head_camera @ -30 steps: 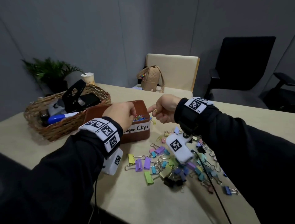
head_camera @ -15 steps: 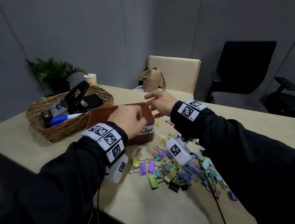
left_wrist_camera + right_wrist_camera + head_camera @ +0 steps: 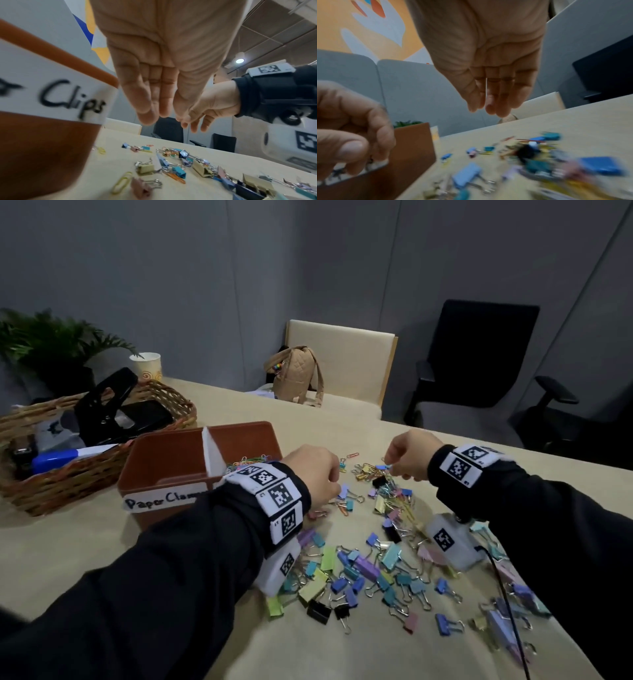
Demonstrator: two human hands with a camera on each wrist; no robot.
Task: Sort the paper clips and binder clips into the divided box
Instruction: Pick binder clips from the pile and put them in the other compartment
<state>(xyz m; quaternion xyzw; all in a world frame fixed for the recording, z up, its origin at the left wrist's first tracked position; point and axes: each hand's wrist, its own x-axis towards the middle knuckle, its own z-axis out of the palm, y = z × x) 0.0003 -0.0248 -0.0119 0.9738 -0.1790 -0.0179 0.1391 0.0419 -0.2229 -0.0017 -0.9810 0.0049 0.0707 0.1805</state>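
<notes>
1. Brown box [image 3: 191, 460] stands on the table [image 3: 85, 542], split by a white divider [image 3: 214, 455]; paper clips [image 3: 250, 459] fill its right part.
2. Binder clips [image 3: 373, 570] lie scattered on the table right of the box, with loose paper clips among them.
3. Left hand [image 3: 317, 475] hangs beside the box's right end, fingers straight, holding nothing.
4. Right hand [image 3: 407, 458] hovers over the pile's far edge, fingers extended, empty.
</notes>
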